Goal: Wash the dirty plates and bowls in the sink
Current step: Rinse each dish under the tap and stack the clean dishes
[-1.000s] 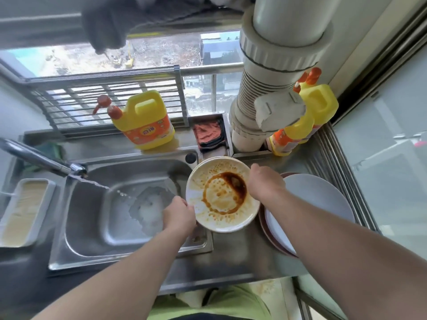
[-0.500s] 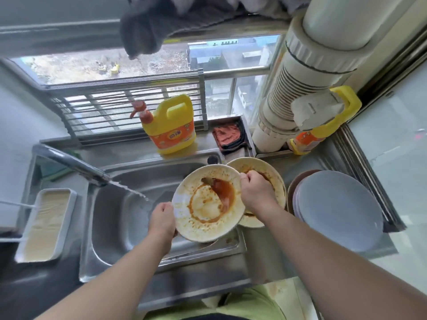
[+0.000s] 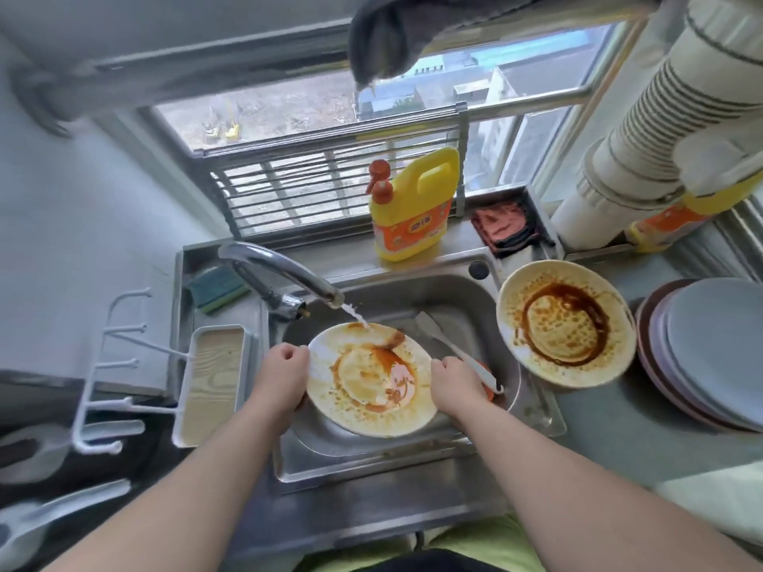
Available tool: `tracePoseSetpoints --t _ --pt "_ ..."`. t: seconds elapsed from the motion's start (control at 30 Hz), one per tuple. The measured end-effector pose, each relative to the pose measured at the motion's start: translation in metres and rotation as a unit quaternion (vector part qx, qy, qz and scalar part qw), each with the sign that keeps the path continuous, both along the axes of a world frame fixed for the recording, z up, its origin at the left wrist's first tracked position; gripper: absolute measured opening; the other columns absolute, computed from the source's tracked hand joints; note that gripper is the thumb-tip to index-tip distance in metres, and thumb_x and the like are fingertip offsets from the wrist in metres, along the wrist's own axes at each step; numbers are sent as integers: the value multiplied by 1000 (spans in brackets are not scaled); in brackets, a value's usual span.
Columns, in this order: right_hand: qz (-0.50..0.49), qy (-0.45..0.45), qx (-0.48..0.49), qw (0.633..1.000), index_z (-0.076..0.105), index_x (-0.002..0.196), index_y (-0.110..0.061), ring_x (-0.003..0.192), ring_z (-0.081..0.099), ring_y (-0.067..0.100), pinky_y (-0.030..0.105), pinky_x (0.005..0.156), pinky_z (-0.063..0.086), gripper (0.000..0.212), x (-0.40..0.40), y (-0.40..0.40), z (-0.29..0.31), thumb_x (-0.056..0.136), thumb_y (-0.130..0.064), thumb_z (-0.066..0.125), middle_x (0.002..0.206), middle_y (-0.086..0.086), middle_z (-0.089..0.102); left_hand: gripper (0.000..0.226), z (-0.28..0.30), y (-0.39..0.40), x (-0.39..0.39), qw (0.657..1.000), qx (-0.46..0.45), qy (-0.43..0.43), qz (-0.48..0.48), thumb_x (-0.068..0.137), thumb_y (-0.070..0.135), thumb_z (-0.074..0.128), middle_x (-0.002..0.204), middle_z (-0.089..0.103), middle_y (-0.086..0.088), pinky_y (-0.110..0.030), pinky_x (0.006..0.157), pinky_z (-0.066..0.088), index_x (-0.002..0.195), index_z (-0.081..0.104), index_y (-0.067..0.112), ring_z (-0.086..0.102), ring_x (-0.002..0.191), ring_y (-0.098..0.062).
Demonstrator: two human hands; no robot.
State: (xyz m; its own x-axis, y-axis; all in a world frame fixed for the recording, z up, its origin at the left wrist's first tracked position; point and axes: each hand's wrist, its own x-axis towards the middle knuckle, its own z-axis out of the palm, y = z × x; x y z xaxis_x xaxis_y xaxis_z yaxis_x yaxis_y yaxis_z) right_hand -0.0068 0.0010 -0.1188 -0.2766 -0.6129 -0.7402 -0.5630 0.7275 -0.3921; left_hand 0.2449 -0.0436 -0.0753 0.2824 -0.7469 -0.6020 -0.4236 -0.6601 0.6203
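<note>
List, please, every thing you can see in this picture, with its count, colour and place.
dirty plate in sink: 1, cream with orange sauce, under the tap water
second dirty plate: 1, cream with brown sauce, on the counter right of the sink
stacked plates: several, grey and brownish, far right
sink: 1, steel, centre
tap: 1, chrome, running
detergent bottle: 1, yellow, behind the sink
second bottle: 1, yellow and orange, right, partly hidden
sponge: 1, green and blue, left of the tap
white utensil: 1, in the sink
tray: 1, white rim, left of the sink
hands: left hand and right hand hold the plate's edges
</note>
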Motion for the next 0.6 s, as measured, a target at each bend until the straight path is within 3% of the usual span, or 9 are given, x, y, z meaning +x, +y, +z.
tracePoseSetpoints --t 0.07,0.13,0.3,0.43,0.53,0.6 --pt "-21 -14 -17 1000 55 135 -7 126 56 38 44 105 45 43 14 0 -6 113 -23 22 137 15 58 26 9 -3 5 998 -39 -33 -26 101 30 49 77 59 -10 -31 47 41 91 61 8 53 64 -25" --pt "-26 -24 -36 999 55 133 -8 125 56 39 44 104 45 44 26 -2 -9 114 -27 20 135 16 58 27 17 -4 10 994 -76 -64 -51 98 37 49 81 66 -7 -40 60 51 87 65 19 61 72 -27" --pt "-37 -16 -89 995 54 102 -20 96 59 33 43 84 46 44 37 -13 -11 112 -49 22 106 11 65 26 29 -4 21 981 -110 -130 -95 106 39 47 83 69 1 -36 62 42 90 64 26 63 80 -22" --pt "-29 8 -116 993 49 96 -21 89 56 36 43 77 40 39 31 -21 1 112 -49 26 94 10 61 25 7 -4 31 989 -94 -98 -61 101 49 50 82 71 0 -50 72 61 86 61 33 69 80 -28" --pt "-14 36 -135 990 46 92 -22 88 53 35 44 76 40 39 23 -25 8 112 -49 27 88 5 57 25 -21 -1 38 996 -58 -62 -39 93 56 48 85 72 0 -57 75 63 84 61 37 72 84 -31" --pt "-7 53 -148 988 44 89 -24 87 55 35 46 75 44 39 16 -25 15 111 -51 27 88 4 58 25 -18 2 28 998 -40 -36 -13 96 51 50 88 73 -4 -57 73 64 85 63 32 74 81 -31"
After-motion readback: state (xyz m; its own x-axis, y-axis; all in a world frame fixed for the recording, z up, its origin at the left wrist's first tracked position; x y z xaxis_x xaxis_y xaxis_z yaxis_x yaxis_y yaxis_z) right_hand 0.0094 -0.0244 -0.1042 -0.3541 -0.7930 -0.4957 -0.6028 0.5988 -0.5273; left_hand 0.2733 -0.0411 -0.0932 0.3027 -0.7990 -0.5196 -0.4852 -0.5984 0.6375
